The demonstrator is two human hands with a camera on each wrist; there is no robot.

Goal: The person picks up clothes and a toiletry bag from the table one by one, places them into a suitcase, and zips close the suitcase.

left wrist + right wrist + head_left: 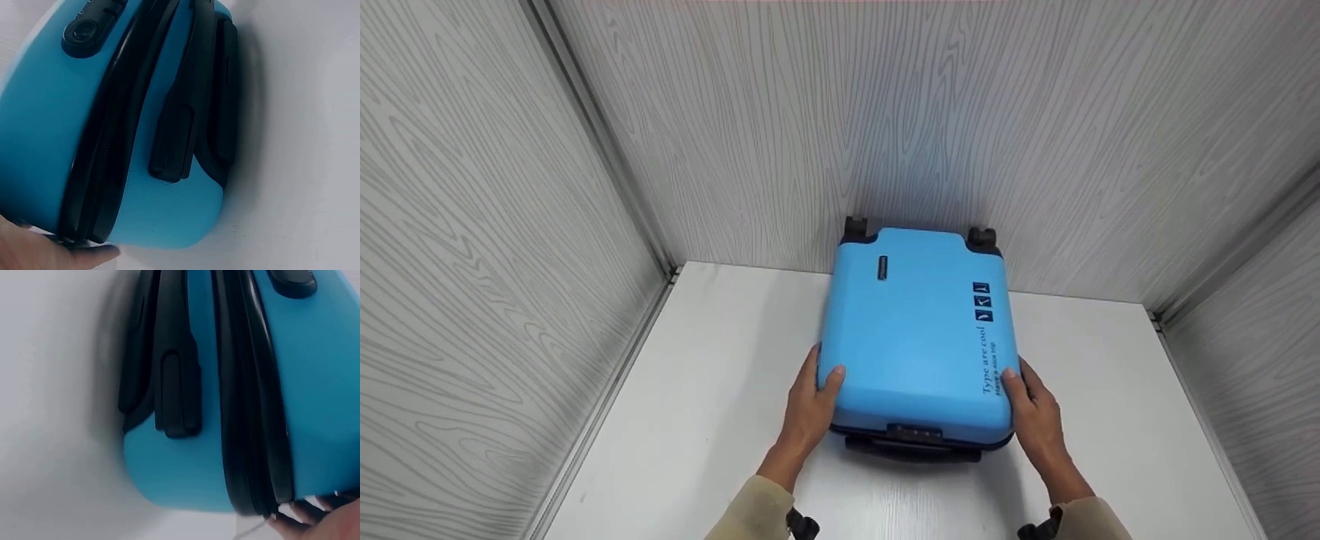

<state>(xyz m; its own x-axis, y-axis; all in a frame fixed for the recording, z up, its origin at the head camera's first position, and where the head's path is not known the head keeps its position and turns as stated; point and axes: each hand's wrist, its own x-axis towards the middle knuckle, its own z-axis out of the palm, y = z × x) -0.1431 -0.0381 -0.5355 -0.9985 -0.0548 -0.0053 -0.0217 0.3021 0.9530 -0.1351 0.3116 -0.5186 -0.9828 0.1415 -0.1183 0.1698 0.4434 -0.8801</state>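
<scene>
A light blue hard-shell suitcase (915, 322) lies flat on the white surface, its wheels (855, 227) toward the back wall. My left hand (810, 405) holds its left side near the front corner, thumb on the top face and fingers down the side. On the opposite side my right hand (1039, 416) holds it the same way, thumb beside the printed lettering. Both wrist views show the black zipper band (107, 135) and the black carry handle (176, 382) on the near end. A combination lock (915, 433) sits above that handle. Fingers under the sides are partly hidden.
Grey wood-grain panels enclose the white tabletop (720, 360), with a back wall (780, 135) close behind the wheels. Side walls (480, 247) stand left and right, with metal trim along their lower edges.
</scene>
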